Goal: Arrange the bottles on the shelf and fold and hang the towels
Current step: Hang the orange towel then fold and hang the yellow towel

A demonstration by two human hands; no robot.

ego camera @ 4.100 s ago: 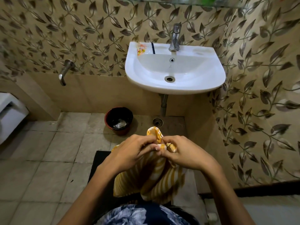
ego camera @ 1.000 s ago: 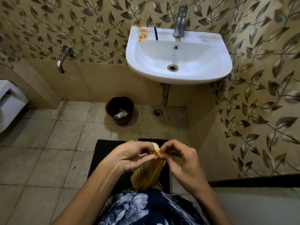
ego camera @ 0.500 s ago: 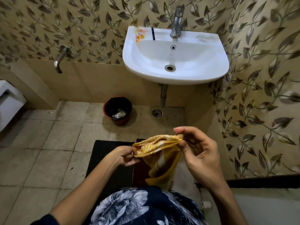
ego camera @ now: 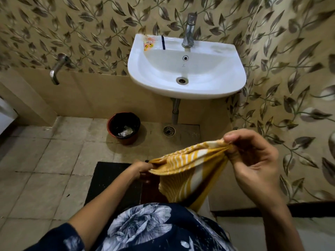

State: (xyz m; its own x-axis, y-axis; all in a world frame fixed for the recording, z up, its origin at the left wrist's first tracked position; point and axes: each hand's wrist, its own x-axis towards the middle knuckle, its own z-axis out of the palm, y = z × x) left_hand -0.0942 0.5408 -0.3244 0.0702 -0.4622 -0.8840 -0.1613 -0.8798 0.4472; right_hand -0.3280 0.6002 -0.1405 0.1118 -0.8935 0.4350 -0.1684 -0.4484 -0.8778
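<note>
A yellow towel with white stripes hangs stretched between both hands in front of my body. My left hand grips its lower left end. My right hand, raised higher and to the right, pinches the other end between thumb and fingers. The rest of the towel droops in folds below the stretched top edge. No shelf, bottles or towel rail are in view.
A white wall basin with a chrome tap is straight ahead. A dark bin stands on the tiled floor below it, beside a floor drain. A black mat lies at my feet. A wall spout sticks out at left.
My hands have drawn apart, the right one rising to the right, and the bunched towel has spread out between them.
</note>
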